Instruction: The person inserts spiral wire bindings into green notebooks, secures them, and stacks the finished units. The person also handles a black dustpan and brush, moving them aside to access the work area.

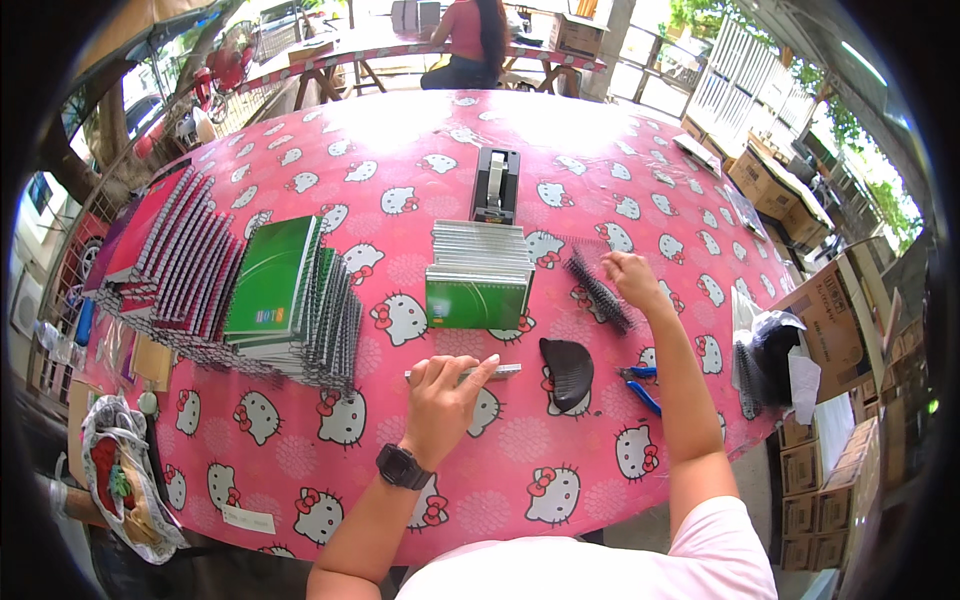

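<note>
My left hand is closed over a thin block of sheets standing on edge on the table, seen mostly as a pale strip. On my left wrist is a black watch. My right hand is raised farther off, its fingers pinched at the end of a thin spiral coil. Just beside it lies a bundle of black spiral coils. Between my hands rests a black curved, ridged piece. Blue-handled pliers lie near my right forearm. Ahead stands a row of unbound green-covered notebooks.
Stacks of spiral notebooks, green and red, stand at the left. A black desktop device is behind the middle row. A cloth-lined basket sits at the left edge, cardboard boxes at the right. Another person sits far ahead.
</note>
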Motion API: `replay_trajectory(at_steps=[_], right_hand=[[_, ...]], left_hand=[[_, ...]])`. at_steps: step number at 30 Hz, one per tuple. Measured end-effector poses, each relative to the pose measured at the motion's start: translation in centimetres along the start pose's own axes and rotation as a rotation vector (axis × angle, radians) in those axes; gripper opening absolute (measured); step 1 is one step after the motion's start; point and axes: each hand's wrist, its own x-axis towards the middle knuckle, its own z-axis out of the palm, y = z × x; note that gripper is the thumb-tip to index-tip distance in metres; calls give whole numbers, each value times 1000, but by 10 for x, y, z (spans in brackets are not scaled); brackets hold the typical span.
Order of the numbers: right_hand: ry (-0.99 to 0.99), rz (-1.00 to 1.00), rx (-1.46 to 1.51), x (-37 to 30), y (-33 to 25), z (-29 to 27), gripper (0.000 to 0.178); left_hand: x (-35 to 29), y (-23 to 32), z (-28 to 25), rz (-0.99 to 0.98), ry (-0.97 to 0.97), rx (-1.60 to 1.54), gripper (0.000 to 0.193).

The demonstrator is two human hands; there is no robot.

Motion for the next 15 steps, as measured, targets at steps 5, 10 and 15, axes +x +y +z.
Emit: replay_trajectory(at_steps=[5, 10, 15], right_hand=[[382, -110, 6, -21, -48, -24, 27], [-124, -452, 408, -77, -113, 8, 24], [-286, -241, 610, -100, -119, 14, 19]], left_hand=[[10, 5, 6, -76, 92, -29, 27], [16, -5, 6, -138, 66, -126, 24], [16, -2, 2, -133, 11, -168, 22]])
